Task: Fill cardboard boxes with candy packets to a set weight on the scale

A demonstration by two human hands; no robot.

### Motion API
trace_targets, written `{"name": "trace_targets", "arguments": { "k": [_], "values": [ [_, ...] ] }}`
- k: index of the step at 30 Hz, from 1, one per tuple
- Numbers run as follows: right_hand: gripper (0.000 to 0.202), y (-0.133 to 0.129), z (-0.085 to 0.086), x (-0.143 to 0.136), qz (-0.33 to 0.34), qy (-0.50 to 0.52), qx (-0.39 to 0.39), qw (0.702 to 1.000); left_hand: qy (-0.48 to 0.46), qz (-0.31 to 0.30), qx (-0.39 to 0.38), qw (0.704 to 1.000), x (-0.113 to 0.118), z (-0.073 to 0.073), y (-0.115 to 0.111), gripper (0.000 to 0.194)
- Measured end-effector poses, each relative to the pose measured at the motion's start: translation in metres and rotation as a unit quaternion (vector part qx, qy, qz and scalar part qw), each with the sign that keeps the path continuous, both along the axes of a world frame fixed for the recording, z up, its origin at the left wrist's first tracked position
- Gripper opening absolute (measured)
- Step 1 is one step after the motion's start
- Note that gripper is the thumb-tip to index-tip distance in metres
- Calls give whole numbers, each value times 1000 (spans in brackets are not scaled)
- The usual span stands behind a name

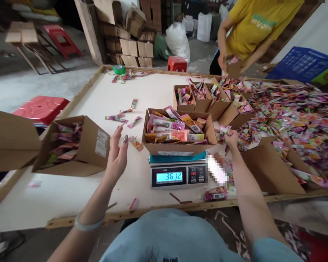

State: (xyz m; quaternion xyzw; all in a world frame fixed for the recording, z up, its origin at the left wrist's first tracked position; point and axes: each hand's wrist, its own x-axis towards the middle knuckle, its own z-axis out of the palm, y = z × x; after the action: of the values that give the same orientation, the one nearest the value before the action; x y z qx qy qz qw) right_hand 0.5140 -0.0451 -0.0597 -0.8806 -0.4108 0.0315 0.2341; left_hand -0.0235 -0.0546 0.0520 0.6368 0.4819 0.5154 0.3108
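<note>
My left hand (pixel 118 154) is raised with its fingers apart and nothing in it, between a filled carton on the left (pixel 94 145) and the carton on the scale. That middle carton (pixel 177 148), packed with colourful snack packets (pixel 168 123), rests on a digital scale (pixel 177 176) whose blue display is lit with digits. Just right of this carton, my right hand (pixel 231 139) has its fingers closed on small snack packets (pixel 223 131). How many it grips is hard to make out.
Several filled cartons (pixel 184 107) stand behind the scale. A large heap of packets (pixel 289 109) covers the table's right side, with a tilted carton (pixel 270 167) in front. Loose packets (pixel 116 118) and green tape (pixel 118 69) lie left. A person in yellow (pixel 251 32) handles packets across the table.
</note>
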Motion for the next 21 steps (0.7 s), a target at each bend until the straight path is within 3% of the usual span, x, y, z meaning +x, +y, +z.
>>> {"name": "trace_targets", "arguments": {
  "k": [5,7,9,12,15,18,21],
  "values": [
    [46,-7,50,19,30,43,67,996,-12,5,17,1000,-2,1,3,65],
    [45,-5,85,17,67,47,113,990,-22,1,29,999,-1,2,3,63],
    [51,2,131,6,124,44,186,974,-24,-10,50,998,1,7,4,61],
    [58,13,207,-38,251,31,296,921,-12,-32,120,992,10,27,4,58],
    [57,19,263,-110,437,15,351,828,11,-64,199,978,22,54,5,58],
    [53,19,277,-180,573,-16,308,759,24,-94,215,972,30,71,5,62],
    [49,14,263,-215,633,-64,201,745,10,-97,185,978,28,70,3,67]
  ]
}}
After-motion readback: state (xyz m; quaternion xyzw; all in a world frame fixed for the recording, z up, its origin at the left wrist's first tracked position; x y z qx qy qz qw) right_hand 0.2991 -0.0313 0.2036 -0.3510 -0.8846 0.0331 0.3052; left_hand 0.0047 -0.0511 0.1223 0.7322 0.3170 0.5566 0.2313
